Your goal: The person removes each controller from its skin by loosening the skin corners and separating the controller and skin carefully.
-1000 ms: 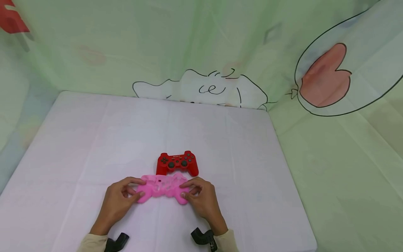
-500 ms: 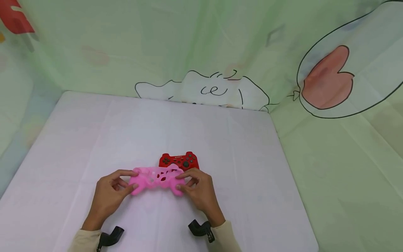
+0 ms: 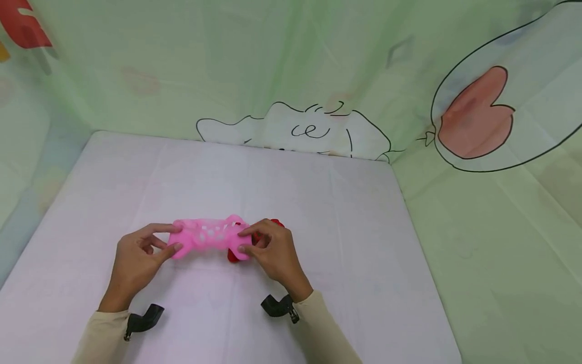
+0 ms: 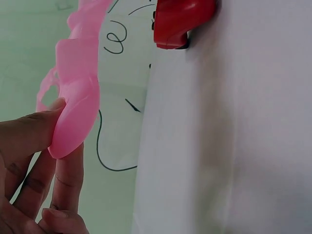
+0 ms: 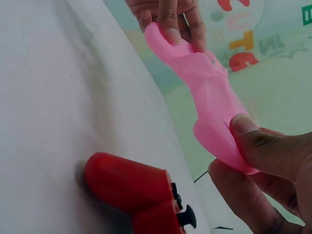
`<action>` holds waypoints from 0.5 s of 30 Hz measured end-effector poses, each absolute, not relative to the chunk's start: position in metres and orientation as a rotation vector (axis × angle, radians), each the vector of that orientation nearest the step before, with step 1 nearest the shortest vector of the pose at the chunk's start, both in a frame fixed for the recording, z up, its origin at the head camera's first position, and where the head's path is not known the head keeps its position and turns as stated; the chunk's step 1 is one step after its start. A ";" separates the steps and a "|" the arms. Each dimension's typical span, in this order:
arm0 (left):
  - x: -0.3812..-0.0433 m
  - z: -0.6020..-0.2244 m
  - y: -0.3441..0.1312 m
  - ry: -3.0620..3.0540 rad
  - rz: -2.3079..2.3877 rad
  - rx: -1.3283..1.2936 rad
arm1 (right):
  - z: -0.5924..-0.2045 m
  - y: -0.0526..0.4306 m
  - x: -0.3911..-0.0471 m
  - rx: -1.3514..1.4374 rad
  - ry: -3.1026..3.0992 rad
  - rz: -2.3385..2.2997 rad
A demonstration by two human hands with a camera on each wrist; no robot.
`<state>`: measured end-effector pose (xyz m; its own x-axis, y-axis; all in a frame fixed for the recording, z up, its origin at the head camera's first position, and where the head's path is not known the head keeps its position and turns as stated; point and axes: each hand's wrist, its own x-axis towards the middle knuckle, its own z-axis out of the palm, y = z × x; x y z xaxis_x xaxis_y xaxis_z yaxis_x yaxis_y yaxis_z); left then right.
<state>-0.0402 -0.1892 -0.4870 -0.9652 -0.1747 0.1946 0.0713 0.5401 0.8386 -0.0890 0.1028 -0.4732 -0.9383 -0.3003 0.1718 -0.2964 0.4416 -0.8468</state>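
Observation:
A pink silicone controller cover [image 3: 209,235] with cut-out holes is stretched between both hands, raised off the table. The left hand [image 3: 138,258] pinches its left grip end between thumb and fingers. At the other end, the right hand [image 3: 272,247] pinches the right grip the same way. Behind and below the cover lies a red game controller [image 3: 233,255], mostly hidden in the head view by the cover and the right hand. The right wrist view shows the red controller's grip [image 5: 126,183] and a black thumbstick, apart from the cover [image 5: 214,92].
A white-covered table [image 3: 364,242] spreads around the hands. Green printed cloth [image 3: 227,60] hangs behind and along the sides. A black wrist-camera mount sits at each wrist, the left one [image 3: 144,318] and the right one [image 3: 277,306].
Both hands have lifted the pink cover and carried it left and away from the person, so it now hides most of the red controller. The red controller seems to stay in place.

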 end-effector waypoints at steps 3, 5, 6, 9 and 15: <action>-0.047 -0.482 -0.197 -2.533 -1.366 0.094 | -0.469 0.096 -0.097 -0.584 2.664 -1.555; -0.051 -0.479 -0.202 -2.541 -1.363 0.102 | -0.466 0.091 -0.102 -0.593 2.661 -1.550; -0.054 -0.478 -0.204 -2.542 -1.363 0.103 | -0.464 0.089 -0.105 -0.592 2.658 -1.549; -0.062 -0.475 -0.211 -2.552 -1.365 0.120 | -0.459 0.083 -0.112 -0.568 2.651 -1.539; -0.076 -0.470 -0.225 -2.583 -1.370 0.190 | -0.452 0.070 -0.129 -0.562 2.609 -1.557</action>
